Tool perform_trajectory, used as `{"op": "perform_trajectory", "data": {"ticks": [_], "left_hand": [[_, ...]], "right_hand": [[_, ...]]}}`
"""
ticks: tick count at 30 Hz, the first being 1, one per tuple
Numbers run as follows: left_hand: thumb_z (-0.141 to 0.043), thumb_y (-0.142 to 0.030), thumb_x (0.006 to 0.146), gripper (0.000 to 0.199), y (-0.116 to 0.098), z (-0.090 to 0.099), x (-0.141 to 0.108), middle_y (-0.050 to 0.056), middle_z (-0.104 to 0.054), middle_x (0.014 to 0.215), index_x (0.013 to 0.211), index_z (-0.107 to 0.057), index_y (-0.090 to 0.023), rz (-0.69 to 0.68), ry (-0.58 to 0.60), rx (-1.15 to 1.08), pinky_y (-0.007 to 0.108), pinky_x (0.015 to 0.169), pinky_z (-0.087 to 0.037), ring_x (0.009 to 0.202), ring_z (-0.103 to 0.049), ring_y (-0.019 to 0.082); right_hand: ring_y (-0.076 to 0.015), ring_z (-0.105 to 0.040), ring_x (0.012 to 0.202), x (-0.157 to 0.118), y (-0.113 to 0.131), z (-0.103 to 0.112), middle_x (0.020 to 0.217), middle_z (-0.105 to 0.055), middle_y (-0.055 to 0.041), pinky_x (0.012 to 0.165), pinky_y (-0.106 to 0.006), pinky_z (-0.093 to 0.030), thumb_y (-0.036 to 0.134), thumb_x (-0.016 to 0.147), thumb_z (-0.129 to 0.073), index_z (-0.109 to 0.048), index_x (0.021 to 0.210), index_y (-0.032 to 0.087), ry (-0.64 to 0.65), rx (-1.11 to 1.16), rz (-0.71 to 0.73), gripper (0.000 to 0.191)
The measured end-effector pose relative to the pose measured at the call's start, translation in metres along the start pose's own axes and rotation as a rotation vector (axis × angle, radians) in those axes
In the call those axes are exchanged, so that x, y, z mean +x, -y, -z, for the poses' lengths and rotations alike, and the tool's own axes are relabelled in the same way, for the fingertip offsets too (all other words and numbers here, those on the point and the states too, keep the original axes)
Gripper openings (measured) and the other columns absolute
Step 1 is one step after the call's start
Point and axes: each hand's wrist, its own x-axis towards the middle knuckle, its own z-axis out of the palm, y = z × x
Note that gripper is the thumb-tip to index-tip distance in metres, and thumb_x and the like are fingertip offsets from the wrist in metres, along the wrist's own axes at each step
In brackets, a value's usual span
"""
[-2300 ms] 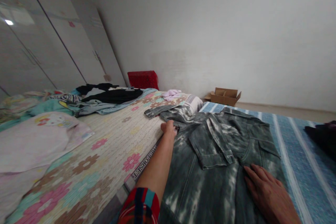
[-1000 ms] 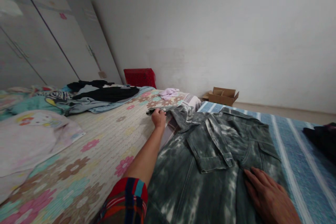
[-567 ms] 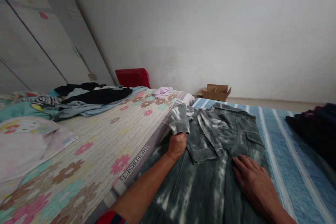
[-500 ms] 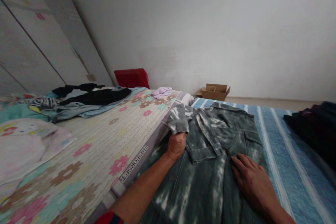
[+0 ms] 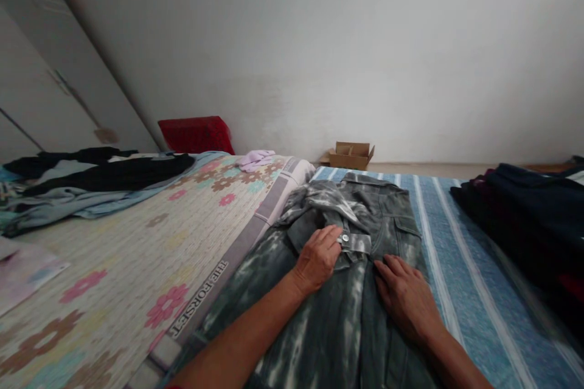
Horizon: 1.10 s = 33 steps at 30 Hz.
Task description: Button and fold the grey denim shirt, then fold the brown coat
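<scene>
A long tie-dyed grey-green denim jacket [image 5: 328,322] lies spread on the beds, its sleeves folded in over the middle. My left hand [image 5: 318,255] is closed on a sleeve cuff beside a round metal button [image 5: 345,237], its fingertips partly hidden. Flat on the jacket's right side, below a flapped chest pocket [image 5: 407,227], rests my right hand [image 5: 404,292] with fingers stretched out.
A flowered mattress cover [image 5: 182,243] lies left, a blue striped sheet [image 5: 495,255] right. Dark folded clothes [image 5: 524,225] are stacked at right; loose clothes [image 5: 114,176] lie at left. Behind stand a red box-like object [image 5: 196,134] and a cardboard box [image 5: 350,156].
My left hand has brought the raised sleeve cuff inward and down onto the jacket's middle. My right hand stays pressed on the jacket. The view has turned slightly right.
</scene>
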Motion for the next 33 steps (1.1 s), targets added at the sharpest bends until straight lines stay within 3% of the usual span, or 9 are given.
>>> {"op": "perform_trajectory", "data": {"ticks": [10, 18, 33], "left_hand": [[-0.039, -0.004, 0.083, 0.024, -0.004, -0.007, -0.009, 0.015, -0.065, 0.1, 0.085, -0.062, -0.012, 0.103, -0.058, -0.112, 0.04, 0.094, -0.05, 0.103, -0.057, 0.023], [-0.051, -0.011, 0.08, 0.024, -0.004, -0.014, -0.007, 0.015, -0.057, 0.115, 0.103, -0.058, -0.015, 0.269, -0.077, -0.05, 0.048, 0.096, -0.048, 0.111, -0.051, 0.028], [-0.048, -0.008, 0.08, 0.019, -0.001, -0.021, -0.008, 0.014, -0.052, 0.12, 0.091, -0.06, -0.017, 0.312, -0.088, -0.056, 0.043, 0.093, -0.05, 0.114, -0.049, 0.027]], "right_hand": [[-0.0273, -0.048, 0.118, 0.0, -0.001, 0.001, 0.126, -0.057, -0.0119, 0.091, -0.039, -0.039, 0.025, 0.092, -0.039, -0.059, 0.123, 0.018, 0.005, 0.002, -0.013, 0.037], [-0.0277, -0.048, 0.118, 0.0, -0.001, -0.001, 0.127, -0.057, -0.0123, 0.09, -0.039, -0.039, 0.025, 0.092, -0.037, -0.058, 0.123, 0.018, 0.009, -0.016, -0.008, 0.038], [-0.0272, -0.048, 0.121, 0.0, 0.0, 0.001, 0.128, -0.057, -0.0106, 0.093, -0.039, -0.039, 0.026, 0.093, -0.038, -0.058, 0.124, 0.019, 0.017, -0.027, -0.019, 0.038]]}}
